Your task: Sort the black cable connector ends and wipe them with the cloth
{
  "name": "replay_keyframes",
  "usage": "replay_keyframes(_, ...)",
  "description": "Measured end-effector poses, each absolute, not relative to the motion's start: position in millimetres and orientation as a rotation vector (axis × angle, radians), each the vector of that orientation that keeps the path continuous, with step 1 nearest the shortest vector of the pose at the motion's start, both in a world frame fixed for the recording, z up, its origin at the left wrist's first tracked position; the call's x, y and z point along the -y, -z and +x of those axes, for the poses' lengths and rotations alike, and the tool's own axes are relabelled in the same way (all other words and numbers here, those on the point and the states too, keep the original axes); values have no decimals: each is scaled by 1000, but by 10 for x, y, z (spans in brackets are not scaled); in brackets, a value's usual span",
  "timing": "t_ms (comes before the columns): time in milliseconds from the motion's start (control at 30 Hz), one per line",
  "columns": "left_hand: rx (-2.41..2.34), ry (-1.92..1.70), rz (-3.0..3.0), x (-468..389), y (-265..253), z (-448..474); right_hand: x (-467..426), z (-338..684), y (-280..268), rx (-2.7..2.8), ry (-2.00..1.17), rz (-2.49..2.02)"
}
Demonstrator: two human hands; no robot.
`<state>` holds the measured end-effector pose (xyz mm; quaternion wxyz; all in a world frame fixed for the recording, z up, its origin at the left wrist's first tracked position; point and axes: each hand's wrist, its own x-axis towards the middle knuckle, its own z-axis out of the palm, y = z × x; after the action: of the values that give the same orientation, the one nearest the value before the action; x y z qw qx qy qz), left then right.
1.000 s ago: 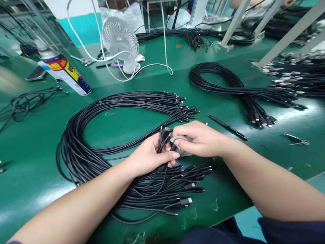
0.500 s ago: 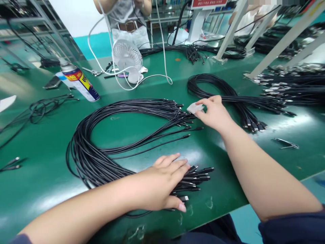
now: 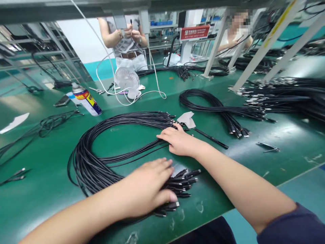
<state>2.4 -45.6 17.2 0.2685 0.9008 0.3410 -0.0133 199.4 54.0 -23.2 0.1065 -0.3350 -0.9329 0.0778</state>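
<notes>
A big loop of black cables [image 3: 101, 162] lies on the green table [image 3: 45, 203] in front of me. My left hand [image 3: 147, 188] rests flat, fingers spread, on the near bunch of cable plugs [image 3: 185, 181]. My right hand [image 3: 177, 140] lies palm down on the far bunch of cable ends, fingers apart, holding nothing. A small grey-white cloth [image 3: 187, 118] lies on the table just beyond my right hand. A thin black strip [image 3: 210, 137] lies to its right.
A second black cable bundle [image 3: 215, 108] lies to the right, more piles [image 3: 284, 96] at far right. A spray can [image 3: 86, 100], a small white fan [image 3: 127, 81] with white cord, and metal tweezers [image 3: 267, 146] sit on the table. Two people work behind the table.
My right hand let go of the cloth by the far cable ends and came back onto the cables. My left hand stayed flat on the near plugs. The view tilted up.
</notes>
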Motion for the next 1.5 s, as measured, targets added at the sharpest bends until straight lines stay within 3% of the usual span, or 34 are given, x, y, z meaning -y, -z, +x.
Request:
replay_keyframes(200, -1567, -57, 2457, -5, -211, -216, -629, 1945, 284, 2732, -237, -1042)
replay_keyframes(1100, -1554, -526, 2452, -282, 187, -291, -818, 2109, 385, 2546, 35, -901)
replay_keyframes(1500, -1595, -301, 2433, -218, 138, -210, -834, 2245, 229, 2517, 70, -1070)
